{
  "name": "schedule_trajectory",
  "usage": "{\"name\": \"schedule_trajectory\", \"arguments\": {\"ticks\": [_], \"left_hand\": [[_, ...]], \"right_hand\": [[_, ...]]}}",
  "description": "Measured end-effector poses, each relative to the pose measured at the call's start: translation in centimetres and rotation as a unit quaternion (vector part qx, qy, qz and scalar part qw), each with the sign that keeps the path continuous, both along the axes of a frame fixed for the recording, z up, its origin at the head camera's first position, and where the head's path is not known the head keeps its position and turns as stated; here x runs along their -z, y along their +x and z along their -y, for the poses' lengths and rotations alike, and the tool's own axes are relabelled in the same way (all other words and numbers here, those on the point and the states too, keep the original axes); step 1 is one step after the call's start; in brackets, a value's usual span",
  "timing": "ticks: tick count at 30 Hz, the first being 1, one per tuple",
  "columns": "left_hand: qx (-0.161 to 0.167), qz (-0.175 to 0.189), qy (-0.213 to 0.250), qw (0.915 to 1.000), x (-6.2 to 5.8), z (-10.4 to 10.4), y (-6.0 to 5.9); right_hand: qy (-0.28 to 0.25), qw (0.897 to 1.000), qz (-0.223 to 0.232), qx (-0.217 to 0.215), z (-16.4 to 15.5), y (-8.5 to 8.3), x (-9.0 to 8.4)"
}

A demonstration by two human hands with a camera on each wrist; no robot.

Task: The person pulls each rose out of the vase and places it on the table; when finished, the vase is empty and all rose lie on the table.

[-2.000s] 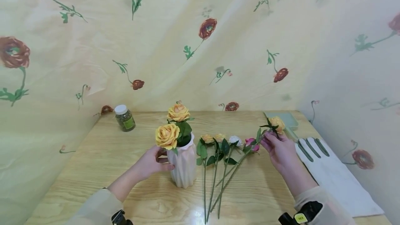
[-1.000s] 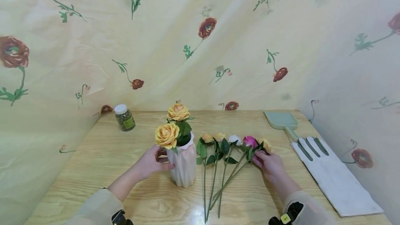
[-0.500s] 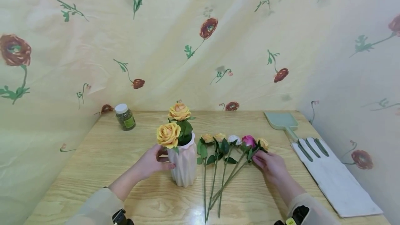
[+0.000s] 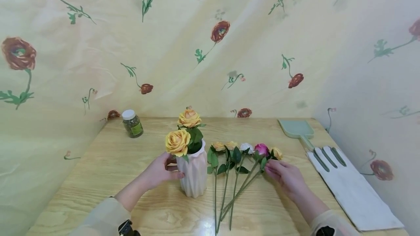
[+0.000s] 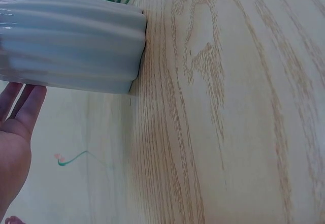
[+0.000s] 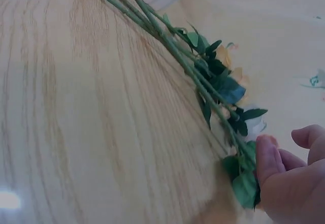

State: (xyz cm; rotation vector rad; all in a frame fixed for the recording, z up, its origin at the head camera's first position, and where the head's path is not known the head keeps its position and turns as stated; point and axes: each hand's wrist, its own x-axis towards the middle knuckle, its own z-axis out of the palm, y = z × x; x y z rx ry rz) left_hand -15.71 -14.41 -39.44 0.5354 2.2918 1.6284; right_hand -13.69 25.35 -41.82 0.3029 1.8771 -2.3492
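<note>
A white ribbed vase (image 4: 194,173) with two yellow roses (image 4: 177,142) stands on the wooden table (image 4: 98,163). My left hand (image 4: 159,172) holds its side, thumb across the front; the left wrist view shows my fingers (image 5: 20,104) lying along the vase (image 5: 71,46). Right of the vase lie several roses, among them a pink rose (image 4: 261,149) and a yellow rose (image 4: 277,153). My right hand (image 4: 284,176) rests on the table, fingertips touching that yellow rose's stem and leaves. In the right wrist view a fingertip (image 6: 266,158) lies on the stems (image 6: 167,41).
A small jar with a white lid (image 4: 132,124) stands at the back left. A pale green scoop (image 4: 296,128) and a white cloth with green stripes (image 4: 351,188) lie along the right edge. Flower-printed fabric hangs behind and at both sides.
My right hand brought the raised yellow rose down and laid it beside the pink rose, then stayed at its stem, the forearm drawing back a little. The left hand kept hold of the vase.
</note>
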Motion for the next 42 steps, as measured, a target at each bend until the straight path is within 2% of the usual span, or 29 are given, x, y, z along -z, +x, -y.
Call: {"name": "schedule_trajectory", "arguments": {"ticks": [11,20,28,34,42], "left_hand": [[0.003,-0.004,0.001,1.0,-0.1,0.1,-0.1],[0.002,-0.003,0.0,1.0,-0.2,-0.1,0.0],[0.006,-0.011,0.004,0.9999,-0.1,-0.1,0.0],[0.007,-0.005,0.014,0.9999,-0.1,-0.1,0.0],[0.009,-0.009,0.005,0.9999,-0.1,0.0,-0.1]], "right_hand": [[0.036,0.998,-0.039,-0.023,3.6,-0.9,-3.3],[0.074,0.992,-0.065,-0.076,6.4,-1.2,-5.8],[0.091,0.983,-0.092,-0.128,8.9,-1.0,-8.9],[0.079,0.976,-0.12,-0.165,10.8,-1.1,-11.1],[0.105,0.957,-0.169,-0.21,13.2,-0.9,-13.3]]}}
